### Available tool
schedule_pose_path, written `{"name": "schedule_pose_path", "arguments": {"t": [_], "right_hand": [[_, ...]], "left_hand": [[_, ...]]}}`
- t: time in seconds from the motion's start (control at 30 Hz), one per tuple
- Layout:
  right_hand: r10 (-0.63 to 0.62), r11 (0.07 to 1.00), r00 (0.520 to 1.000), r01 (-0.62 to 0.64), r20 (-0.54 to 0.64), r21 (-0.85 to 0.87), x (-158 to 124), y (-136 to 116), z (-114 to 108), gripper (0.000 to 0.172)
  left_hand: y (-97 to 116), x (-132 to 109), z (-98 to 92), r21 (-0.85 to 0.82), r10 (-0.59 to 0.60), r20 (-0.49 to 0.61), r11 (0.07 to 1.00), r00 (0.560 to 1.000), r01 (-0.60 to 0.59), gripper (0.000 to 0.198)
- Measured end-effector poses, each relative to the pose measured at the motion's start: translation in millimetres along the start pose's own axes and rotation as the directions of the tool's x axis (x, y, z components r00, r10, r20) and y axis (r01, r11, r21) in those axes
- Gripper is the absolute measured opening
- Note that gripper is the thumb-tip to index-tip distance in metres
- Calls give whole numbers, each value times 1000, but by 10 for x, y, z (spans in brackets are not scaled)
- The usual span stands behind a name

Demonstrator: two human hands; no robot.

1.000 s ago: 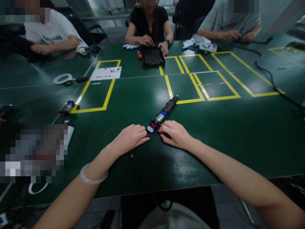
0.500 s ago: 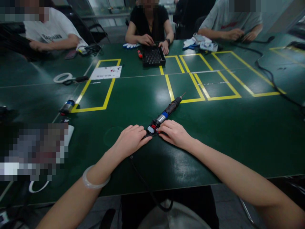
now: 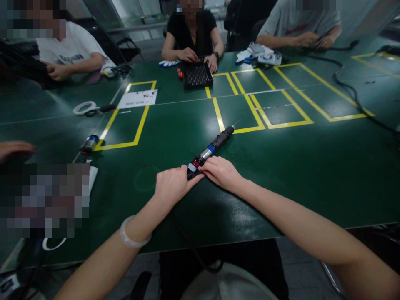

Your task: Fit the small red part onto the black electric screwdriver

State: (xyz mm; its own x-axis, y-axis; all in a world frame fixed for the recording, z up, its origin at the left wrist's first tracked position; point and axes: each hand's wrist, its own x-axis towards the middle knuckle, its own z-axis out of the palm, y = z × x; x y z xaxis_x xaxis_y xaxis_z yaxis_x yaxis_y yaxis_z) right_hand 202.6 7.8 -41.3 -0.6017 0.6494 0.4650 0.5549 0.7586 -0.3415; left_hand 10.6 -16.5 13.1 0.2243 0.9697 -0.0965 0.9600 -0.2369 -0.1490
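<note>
An electric screwdriver (image 3: 206,153) lies slantwise on the green table, its bit pointing away to the right. Its rear casing is open, baring a silver and blue motor, a pale part and red parts. My left hand (image 3: 172,185) is closed around the screwdriver's rear end, with the thumb along the near side. At the open section, the fingertips of my right hand (image 3: 223,171) are pinched together beside a red part (image 3: 197,164). What they grip is too small to make out. A black cord (image 3: 190,243) hangs over the table edge below my left hand.
Yellow tape (image 3: 265,126) marks rectangles on the table (image 3: 300,175). To the left lie a motor-like part (image 3: 90,143), a white sheet (image 3: 137,99) and a white ring (image 3: 85,108). Across sit several people, one with a black tray (image 3: 198,76). Another person's hand (image 3: 15,149) shows at left.
My left hand has moved slightly up around the screwdriver's rear, and my right fingertips are closer to its open section. Another person's hand has come into view at the left edge.
</note>
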Motion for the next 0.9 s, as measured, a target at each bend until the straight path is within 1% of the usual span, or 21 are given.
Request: {"name": "schedule_pose_path", "arguments": {"t": [0.13,0.3,0.47,0.57,0.7,0.8,0.9], "right_hand": [[15,999,1000,-15,0,31,-11,-35,-25,17],[50,997,998,-52,43,51,-45,-52,-35,31],[71,995,996,-75,61,59,-65,-12,-49,27],[72,995,995,-77,72,70,-67,4,-52,23],[96,991,992,-103,77,90,-65,-4,-67,20],[107,989,990,-115,88,95,-63,-13,-81,20],[102,989,990,-112,98,98,-58,-14,-87,21]], "left_hand": [[5,51,-13,-2,-47,14,999,999,47,77],[-139,175,-14,17,-95,20,995,995,94,76],[-351,354,4,17,-170,14,985,985,170,82],[-539,488,46,-3,-217,16,976,976,217,85],[-887,660,106,-45,-320,47,946,946,322,87],[-1183,724,133,-68,-378,78,921,922,383,93],[-1464,735,163,-84,-441,83,890,893,448,99]]}}
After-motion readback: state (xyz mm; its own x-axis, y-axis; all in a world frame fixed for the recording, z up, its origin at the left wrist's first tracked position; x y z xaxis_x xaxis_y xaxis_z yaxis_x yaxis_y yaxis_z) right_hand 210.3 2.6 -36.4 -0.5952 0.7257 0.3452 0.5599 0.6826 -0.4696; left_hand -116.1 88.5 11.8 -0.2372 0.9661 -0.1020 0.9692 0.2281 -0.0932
